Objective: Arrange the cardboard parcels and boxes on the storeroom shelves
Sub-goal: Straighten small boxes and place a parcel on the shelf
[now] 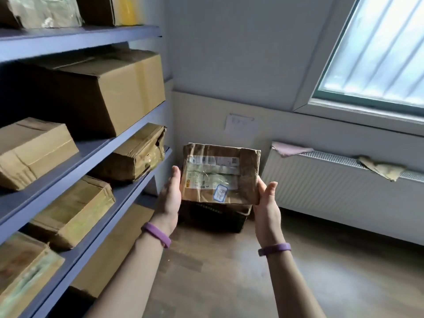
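Taped parcel (220,177) is held between 2 hands: left grip (169,198), right grip (267,203) clamped on its side edges.

Parcel (220,177) between left hand (169,198), right hand (267,204)
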{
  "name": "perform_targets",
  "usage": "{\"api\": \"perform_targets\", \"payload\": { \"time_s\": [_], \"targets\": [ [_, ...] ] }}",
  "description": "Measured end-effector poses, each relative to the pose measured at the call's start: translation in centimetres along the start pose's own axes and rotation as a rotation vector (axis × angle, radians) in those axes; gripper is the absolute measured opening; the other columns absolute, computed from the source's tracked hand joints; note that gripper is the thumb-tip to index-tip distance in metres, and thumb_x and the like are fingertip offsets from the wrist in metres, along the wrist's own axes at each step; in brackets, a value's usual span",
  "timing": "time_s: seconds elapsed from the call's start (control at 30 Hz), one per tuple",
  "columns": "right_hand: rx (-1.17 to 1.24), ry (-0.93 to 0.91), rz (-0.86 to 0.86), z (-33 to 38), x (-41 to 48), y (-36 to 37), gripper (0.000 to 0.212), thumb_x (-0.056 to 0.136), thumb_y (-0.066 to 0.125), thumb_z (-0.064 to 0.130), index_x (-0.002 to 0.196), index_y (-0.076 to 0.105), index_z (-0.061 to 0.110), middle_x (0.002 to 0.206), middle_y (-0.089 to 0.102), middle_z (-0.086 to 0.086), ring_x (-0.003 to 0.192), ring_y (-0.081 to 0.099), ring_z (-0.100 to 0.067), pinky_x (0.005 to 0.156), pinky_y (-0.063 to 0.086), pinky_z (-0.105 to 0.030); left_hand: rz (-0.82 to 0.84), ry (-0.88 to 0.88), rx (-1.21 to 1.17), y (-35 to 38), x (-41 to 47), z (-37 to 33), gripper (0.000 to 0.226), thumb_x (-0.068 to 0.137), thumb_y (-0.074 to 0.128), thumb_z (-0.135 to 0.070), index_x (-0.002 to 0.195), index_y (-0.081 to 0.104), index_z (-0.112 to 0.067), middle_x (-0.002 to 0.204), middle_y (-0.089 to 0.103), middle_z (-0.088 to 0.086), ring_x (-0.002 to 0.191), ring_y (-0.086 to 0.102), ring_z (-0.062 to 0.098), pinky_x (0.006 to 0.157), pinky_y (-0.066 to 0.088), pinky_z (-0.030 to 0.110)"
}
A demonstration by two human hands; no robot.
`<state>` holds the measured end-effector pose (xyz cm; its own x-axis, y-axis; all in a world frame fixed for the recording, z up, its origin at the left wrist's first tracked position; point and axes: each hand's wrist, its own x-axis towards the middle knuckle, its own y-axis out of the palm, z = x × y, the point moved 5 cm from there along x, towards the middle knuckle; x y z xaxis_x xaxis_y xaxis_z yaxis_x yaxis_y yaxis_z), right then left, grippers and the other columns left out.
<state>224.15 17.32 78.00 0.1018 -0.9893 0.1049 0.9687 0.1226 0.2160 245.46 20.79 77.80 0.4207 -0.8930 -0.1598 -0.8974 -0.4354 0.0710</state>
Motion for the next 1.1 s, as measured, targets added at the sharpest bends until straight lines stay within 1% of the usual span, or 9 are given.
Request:
{"api": "perform_targets", "payload": {
  "time_s": [0.1, 0.23, 0.37, 0.47, 0.6, 0.7, 0.83, 0.93, 1.1],
  "targets": [
    [-0.005, 0.013, -0.007, 0.0, 6.0, 0.1, 0.104, 0.07, 0.035, 0.095, 0.145, 0.05, 0.025, 0.142, 0.058, 0.005, 0.133, 0.052, -0.009, 0.118, 0.033, -0.04, 0.025, -0.007, 0.007, 2.0, 6.1, -1.1, 0.099, 0.072, 0.034, -0.09, 0.148, 0.048, -0.028, 0.149, 0.052, -0.004, 0.138, 0.045, 0.015, 0.119, 0.031, 0.039],
    [-0.005, 0.002, -0.012, -0.4, 13.3, -0.2, 0.11, 0.063, 0.037, 0.098, 0.145, 0.05, 0.026, 0.135, 0.062, 0.014, 0.127, 0.054, 0.0, 0.108, 0.041, -0.02, 0.05, 0.017, -0.05, 4.8, 14.5, -1.5, 0.103, 0.069, 0.043, -0.089, 0.147, 0.049, -0.022, 0.149, 0.052, -0.003, 0.138, 0.046, 0.014, 0.12, 0.032, 0.044],
    [-0.05, 0.036, -0.048, -2.8, 21.5, -1.6, 0.101, 0.069, 0.031, 0.097, 0.142, 0.053, 0.03, 0.136, 0.062, 0.012, 0.13, 0.053, -0.005, 0.116, 0.032, -0.033, 0.039, 0.018, -0.059, 8.1, 22.1, -1.7, 0.109, 0.064, 0.047, -0.088, 0.148, 0.048, -0.019, 0.152, 0.049, -0.004, 0.14, 0.044, 0.013, 0.121, 0.03, 0.042],
    [-0.078, 0.075, -0.112, -4.5, 28.6, -3.5, 0.087, 0.075, 0.023, 0.094, 0.134, 0.059, 0.041, 0.129, 0.064, 0.022, 0.128, 0.053, 0.002, 0.119, 0.028, -0.036, 0.07, 0.02, -0.015, 11.6, 28.5, -1.4, 0.11, 0.063, 0.046, -0.097, 0.144, 0.053, -0.023, 0.148, 0.052, -0.007, 0.138, 0.046, 0.01, 0.121, 0.03, 0.041],
    [-0.07, 0.127, -0.108, -6.8, 38.7, -5.2, 0.061, 0.091, 0.014, 0.07, 0.126, 0.058, 0.047, 0.119, 0.068, 0.026, 0.116, 0.059, 0.007, 0.11, 0.037, -0.028, 0.084, -0.002, 0.002, 16.4, 37.6, -1.3, 0.082, 0.081, 0.041, -0.084, 0.132, 0.063, -0.024, 0.134, 0.064, -0.007, 0.127, 0.056, 0.01, 0.116, 0.036, 0.039],
    [-0.104, 0.167, -0.097, -8.6, 46.2, -6.5, 0.059, 0.09, 0.013, 0.069, 0.125, 0.057, 0.05, 0.115, 0.068, 0.03, 0.109, 0.06, 0.012, 0.103, 0.039, -0.025, 0.057, -0.008, -0.002, 19.7, 44.0, -1.2, 0.052, 0.103, 0.033, -0.059, 0.109, 0.072, -0.024, 0.106, 0.076, -0.012, 0.104, 0.067, 0.0, 0.1, 0.047, 0.028],
    [-0.139, 0.241, -0.113, -11.1, 54.3, -7.9, 0.066, 0.09, 0.014, 0.073, 0.133, 0.055, 0.045, 0.118, 0.067, 0.028, 0.114, 0.059, 0.008, 0.108, 0.04, -0.025, 0.05, -0.082, 0.018, 23.2, 51.3, -0.8, 0.051, 0.105, 0.031, -0.054, 0.104, 0.073, -0.025, 0.108, 0.076, -0.006, 0.108, 0.068, 0.007, 0.099, 0.048, 0.03],
    [-0.155, 0.28, -0.128, -13.2, 59.0, -8.6, 0.058, 0.102, 0.012, 0.055, 0.136, 0.054, 0.035, 0.101, 0.07, 0.033, 0.099, 0.062, 0.015, 0.083, 0.044, -0.002, 0.021, -0.111, 0.04, 24.6, 56.0, 0.1, 0.05, 0.105, 0.03, -0.054, 0.1, 0.072, -0.028, 0.1, 0.076, -0.011, 0.096, 0.069, -0.002, 0.083, 0.049, 0.019],
    [-0.21, 0.392, -0.139, -18.4, 64.7, -9.3, 0.051, 0.105, 0.012, 0.051, 0.117, 0.061, 0.044, 0.095, 0.073, 0.026, 0.093, 0.067, 0.01, 0.072, 0.046, -0.003, 0.03, -0.208, 0.087, 25.9, 63.5, 4.9, 0.052, 0.105, 0.029, -0.054, 0.113, 0.07, -0.023, 0.107, 0.073, -0.009, 0.096, 0.065, -0.004, 0.074, 0.046, 0.012]
  ]
}}
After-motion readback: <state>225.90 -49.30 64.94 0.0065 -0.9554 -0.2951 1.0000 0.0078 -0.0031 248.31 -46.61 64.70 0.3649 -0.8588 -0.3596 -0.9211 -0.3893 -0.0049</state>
